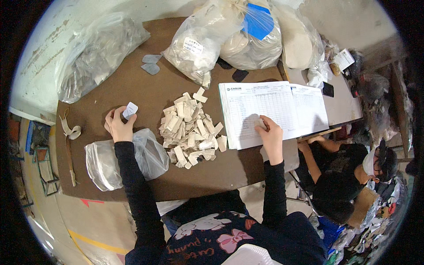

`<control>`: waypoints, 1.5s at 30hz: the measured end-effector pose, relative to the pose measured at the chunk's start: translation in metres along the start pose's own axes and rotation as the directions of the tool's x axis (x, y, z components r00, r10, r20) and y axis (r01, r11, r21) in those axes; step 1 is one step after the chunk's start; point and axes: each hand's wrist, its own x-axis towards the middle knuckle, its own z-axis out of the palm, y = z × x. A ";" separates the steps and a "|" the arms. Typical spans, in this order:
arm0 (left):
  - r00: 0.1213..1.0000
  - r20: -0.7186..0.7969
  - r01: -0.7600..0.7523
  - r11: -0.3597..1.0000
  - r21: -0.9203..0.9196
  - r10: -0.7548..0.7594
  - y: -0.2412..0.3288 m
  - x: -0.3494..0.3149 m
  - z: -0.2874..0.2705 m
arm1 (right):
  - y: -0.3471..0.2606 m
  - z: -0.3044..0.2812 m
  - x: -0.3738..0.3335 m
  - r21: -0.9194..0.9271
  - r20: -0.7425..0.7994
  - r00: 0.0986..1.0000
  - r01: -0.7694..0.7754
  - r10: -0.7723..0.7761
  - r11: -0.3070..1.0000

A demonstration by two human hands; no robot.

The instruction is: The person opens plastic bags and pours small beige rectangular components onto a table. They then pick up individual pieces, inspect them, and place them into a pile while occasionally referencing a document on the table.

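My left hand pinches a small pale tag-like piece with rounded corners, raised over the brown table. Beneath that wrist lies a clear plastic bag, beside a second clear bag with pale contents. Between my hands a heap of small beige rectangular pieces is spread loosely. My right hand is closed on a small beige piece, above a stack of printed sheets. The fingers partly cover that piece.
Large clear bags of pale pieces line the table's far side, another bag at far left. A strap-like strip lies at the left. Dark flat pieces lie behind. Another person sits at the right.
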 end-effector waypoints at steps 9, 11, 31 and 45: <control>0.996 0.002 -0.092 0.977 -0.193 0.094 0.006 0.005 -0.007 | -0.043 0.022 -0.006 0.318 0.249 0.967 -0.027 -0.056 0.948; 0.997 0.056 -0.039 0.946 -0.322 0.060 0.011 0.007 -0.007 | -0.055 0.034 -0.006 0.462 0.363 0.925 -0.070 -0.117 0.884; 0.892 0.442 0.401 0.283 -0.871 0.097 0.069 -0.017 -0.010 | -0.059 0.061 0.013 0.415 0.119 0.983 0.080 -0.141 0.906; 0.852 0.509 0.453 0.315 -0.834 0.122 0.065 -0.017 -0.005 | -0.069 0.058 0.007 0.393 0.167 0.976 0.065 -0.141 0.917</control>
